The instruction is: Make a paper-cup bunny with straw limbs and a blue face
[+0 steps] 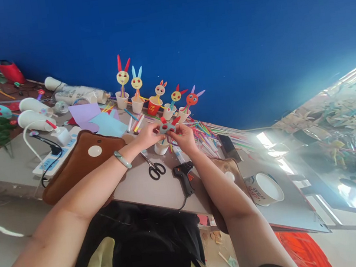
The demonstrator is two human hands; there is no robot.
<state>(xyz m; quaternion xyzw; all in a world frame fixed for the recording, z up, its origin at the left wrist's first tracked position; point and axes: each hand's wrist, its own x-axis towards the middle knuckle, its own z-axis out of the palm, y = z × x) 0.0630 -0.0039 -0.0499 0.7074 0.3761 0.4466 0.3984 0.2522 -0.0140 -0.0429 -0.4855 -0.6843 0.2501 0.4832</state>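
Observation:
Between my two hands is a light blue rabbit face (167, 128) with red ears and red eyes. My left hand (148, 136) pinches its left side, and my right hand (185, 138) grips the right side near an ear. Just below it stands a white paper cup (161, 148), partly covered by my fingers. Black-handled scissors (156, 170) lie on the table under my left wrist. A black glue gun (184, 178) rests beside my right forearm. Behind my hands, several finished rabbit figures (137, 83) stand in paper cups along the wall.
A brown cushion-like pouch (80, 164) and a white power strip (58, 153) occupy the left side. Purple paper (84, 116) and blue paper (111, 125) lie behind. Colourful pipe cleaners (207, 140) spread at right, near a phone-like dark object (229, 148) and a large paper tub (264, 188).

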